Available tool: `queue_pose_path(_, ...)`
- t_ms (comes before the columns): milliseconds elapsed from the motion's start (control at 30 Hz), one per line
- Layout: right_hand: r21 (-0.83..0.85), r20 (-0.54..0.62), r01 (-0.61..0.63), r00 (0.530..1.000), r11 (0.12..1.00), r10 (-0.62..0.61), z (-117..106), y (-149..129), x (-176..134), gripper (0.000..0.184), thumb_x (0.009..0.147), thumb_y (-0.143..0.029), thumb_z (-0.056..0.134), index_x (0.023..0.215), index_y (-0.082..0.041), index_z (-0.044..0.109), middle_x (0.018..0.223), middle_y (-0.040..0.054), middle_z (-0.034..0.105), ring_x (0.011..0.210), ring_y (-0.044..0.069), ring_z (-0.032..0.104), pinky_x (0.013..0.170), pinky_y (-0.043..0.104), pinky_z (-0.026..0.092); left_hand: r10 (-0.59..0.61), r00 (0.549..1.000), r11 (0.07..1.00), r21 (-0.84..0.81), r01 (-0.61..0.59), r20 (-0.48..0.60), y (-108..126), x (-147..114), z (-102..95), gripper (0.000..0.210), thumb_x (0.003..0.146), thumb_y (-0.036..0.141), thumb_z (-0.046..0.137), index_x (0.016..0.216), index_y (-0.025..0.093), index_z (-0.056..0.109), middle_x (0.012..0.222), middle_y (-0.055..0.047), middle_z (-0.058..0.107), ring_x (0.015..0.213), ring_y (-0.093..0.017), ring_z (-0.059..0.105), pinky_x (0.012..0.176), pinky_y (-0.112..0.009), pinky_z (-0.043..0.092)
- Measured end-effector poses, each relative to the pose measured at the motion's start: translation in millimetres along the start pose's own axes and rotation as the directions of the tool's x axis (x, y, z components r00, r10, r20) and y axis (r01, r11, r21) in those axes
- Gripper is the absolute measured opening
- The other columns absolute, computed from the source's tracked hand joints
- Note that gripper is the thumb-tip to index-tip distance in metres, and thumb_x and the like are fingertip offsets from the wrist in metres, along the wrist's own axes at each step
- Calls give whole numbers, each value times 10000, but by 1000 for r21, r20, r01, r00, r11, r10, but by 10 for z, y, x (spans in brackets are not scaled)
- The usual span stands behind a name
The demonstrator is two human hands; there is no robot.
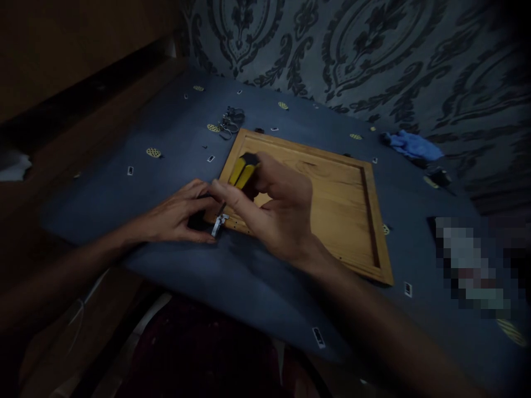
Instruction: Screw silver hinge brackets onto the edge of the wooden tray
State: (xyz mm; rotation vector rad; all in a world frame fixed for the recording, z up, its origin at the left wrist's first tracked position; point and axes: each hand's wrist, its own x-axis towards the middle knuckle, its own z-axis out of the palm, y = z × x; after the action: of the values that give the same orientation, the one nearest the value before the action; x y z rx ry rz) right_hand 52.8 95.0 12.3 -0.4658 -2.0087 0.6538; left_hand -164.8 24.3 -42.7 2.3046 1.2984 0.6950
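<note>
A wooden cabinet door (332,190) with a raised frame lies flat on the blue patterned cloth. At its near left corner is a metal hinge (218,224). My left hand (182,213) holds the hinge, thumb against its outer end and fingers curved above it. My right hand (277,204) is closed around a screwdriver with a yellow and black handle (244,170). The screwdriver is tilted, with its shaft running down to the hinge. My fingers hide part of the shaft, and any screw under its tip cannot be made out.
Behind the door lie several dark metal pieces (230,121) in a cluster. A blue cloth or glove (415,145) is at the back right, with a dark object (440,178) near it. A blurred-out item (470,265) lies right. A patterned wall (373,55) stands behind.
</note>
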Motion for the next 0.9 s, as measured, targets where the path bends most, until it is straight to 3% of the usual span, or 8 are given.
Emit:
queue_pose_path(100,3,-123,-25,992,1000,25,-14,-30,19,294,1007,-398,727,807,-272,552,712,-22,592,613,158,581,578,327,533,12,1000,1000,-11,-12,2,-11,-1,7,545,957,701,705,1244,239,737,1357,-114,662,1284,-331,582,1120,-516,524)
queue_pose_path(233,43,-52,-42,998,998,44,-26,7,34,259,1014,-417,719,845,-270,589,699,-30,558,635,161,607,584,316,549,23,1000,1000,-14,-23,1,-28,-5,9,528,952,675,730,1263,247,726,1369,-106,652,1297,-325,577,1134,-502,516)
queue_pose_path(367,75,7,-32,999,997,32,22,73,6,348,1006,-420,732,774,-266,524,680,-36,540,602,150,566,552,315,512,36,999,999,-5,-36,-9,-11,-4,1,508,971,668,708,1235,235,734,1339,-102,669,1253,-319,590,1108,-492,523)
queue_pose_path(533,56,-12,31,999,998,-30,53,82,-12,401,1002,-375,741,733,-263,466,646,-59,472,547,127,448,530,318,432,46,999,999,-15,-46,-9,14,1,-8,481,974,648,717,1217,233,736,1338,-95,673,1250,-314,589,1095,-473,527)
queue_pose_path(900,65,37,-29,999,997,27,80,98,-31,398,1005,-416,731,736,-255,486,646,-57,510,591,133,492,540,299,433,27,1000,1000,10,-27,-11,9,-6,-7,524,983,674,688,1249,224,723,1316,-99,683,1218,-306,603,1117,-496,515)
